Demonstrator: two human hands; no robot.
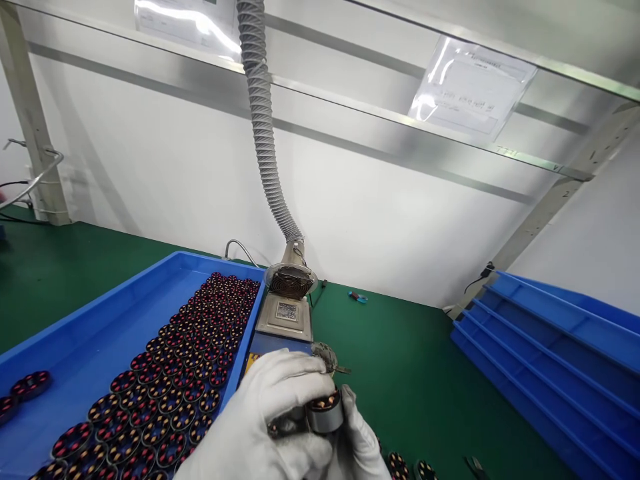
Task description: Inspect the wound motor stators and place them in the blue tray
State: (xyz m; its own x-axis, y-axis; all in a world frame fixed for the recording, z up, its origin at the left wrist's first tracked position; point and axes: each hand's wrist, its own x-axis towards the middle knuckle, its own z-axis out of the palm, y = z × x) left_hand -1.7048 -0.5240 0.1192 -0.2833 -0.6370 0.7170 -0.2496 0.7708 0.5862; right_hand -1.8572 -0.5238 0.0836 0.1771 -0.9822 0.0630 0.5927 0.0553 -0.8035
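Observation:
My white-gloved left hand point(273, 410) curls its fingers round a motor stator, a dark grey ring point(326, 419) with copper windings inside. A second dark round part point(287, 425) shows between the left fingers, mostly covered. My right hand point(361, 437), gloved too, presses against the ring's right side; its lower part is hidden behind the left hand. Just beyond the hands stand a metal box-like unit point(285, 317) with a round grille and a small rounded metal piece point(325, 357) with a rod.
To the left, a blue tray point(120, 293) carries many similar wound rings with red and copper-coloured coils. Stacked blue trays point(545, 360) stand at right. A grey flexible duct point(263, 127) hangs down centrally. Blue-handled cutters point(357, 297) lie on the green table point(400, 353); several stators point(399, 465) sit in front.

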